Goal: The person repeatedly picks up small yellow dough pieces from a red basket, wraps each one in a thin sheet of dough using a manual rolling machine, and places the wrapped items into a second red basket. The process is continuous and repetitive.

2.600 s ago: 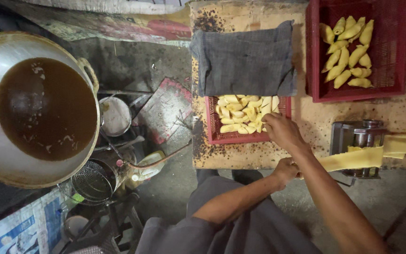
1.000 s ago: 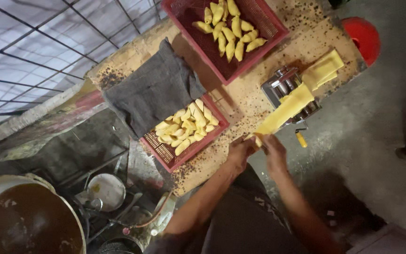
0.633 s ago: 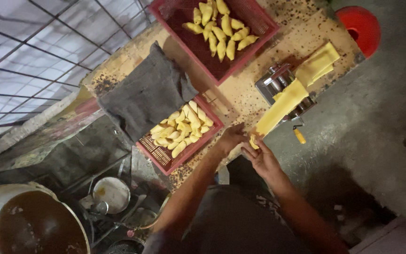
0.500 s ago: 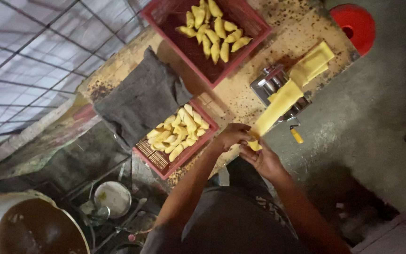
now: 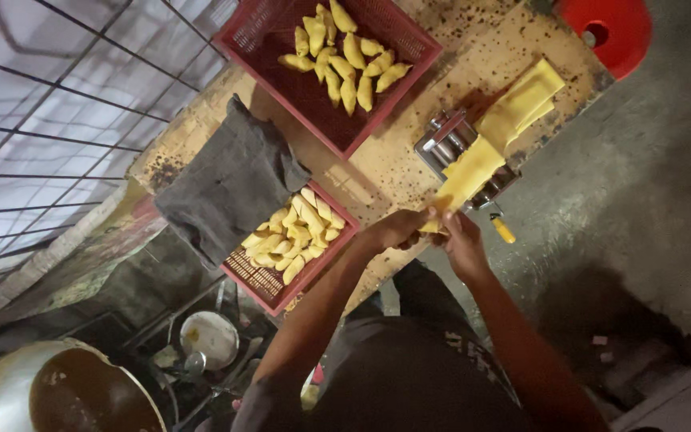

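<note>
Since the earlier frames both hands have stayed together at the dough sheet's (image 5: pixel 473 172) lower end, right of centre. The left hand (image 5: pixel 397 230) and right hand (image 5: pixel 461 240) pinch that end. The yellow sheet runs up through the metal roller machine (image 5: pixel 449 148) on the table (image 5: pixel 377 172).

A flat yellow dough sheet (image 5: pixel 473 172) is draped over the metal roller machine (image 5: pixel 451 144) at the bench's near edge, its lower end pinched and hanging off.
</note>
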